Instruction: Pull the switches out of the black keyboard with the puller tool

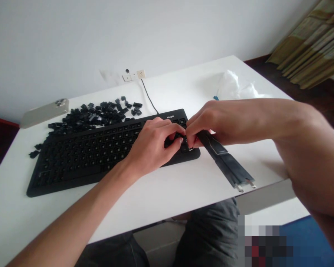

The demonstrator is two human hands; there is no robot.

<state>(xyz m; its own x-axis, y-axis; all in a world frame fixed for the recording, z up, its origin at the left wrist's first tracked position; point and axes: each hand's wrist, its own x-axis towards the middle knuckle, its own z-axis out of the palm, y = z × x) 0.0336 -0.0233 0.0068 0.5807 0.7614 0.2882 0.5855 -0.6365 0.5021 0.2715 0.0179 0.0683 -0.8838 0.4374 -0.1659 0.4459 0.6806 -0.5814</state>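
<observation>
A black keyboard [100,155] lies at a slant on the white table, its keycaps mostly off and the switches showing. Over its number pad, my left hand [158,141] is closed, thumb and forefinger brought together at a key position; what is between them is hidden. My right hand [208,122] meets it there, fingertips on the right end of the keyboard. Held in that same hand is a black keycap puller [225,159], with two metal hooks pointing towards the table's front edge. Loose black keycaps [100,113] are heaped behind the keyboard.
At the back left lies a phone [46,113]. The keyboard's cable [149,97] runs back towards the wall sockets [134,75]. Clear plastic wrapping [233,87] sits at the back right of the table [156,193]. A few keycaps [35,151] lie off the left end.
</observation>
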